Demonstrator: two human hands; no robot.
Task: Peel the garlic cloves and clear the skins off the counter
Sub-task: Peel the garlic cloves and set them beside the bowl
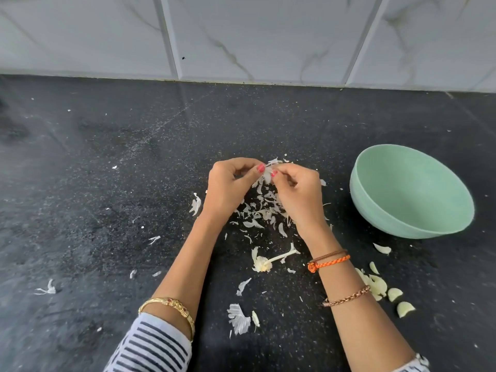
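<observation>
My left hand (228, 187) and my right hand (298, 194) meet above the black counter (107, 183), both pinching one small garlic clove (267, 176) with papery white skin between the fingertips. Under and between my hands lies a heap of loose garlic skins (261, 213). A bare garlic stem with its root end (271, 260) lies nearer to me. Several peeled pale-yellow cloves (394, 294) rest on the counter right of my right forearm.
A mint-green bowl (413, 226), nothing visible inside it, stands at the right. Scattered skin flakes, such as a big one (239, 319) near my elbows, dot the counter. A marble-tiled wall (255, 36) closes the back edge.
</observation>
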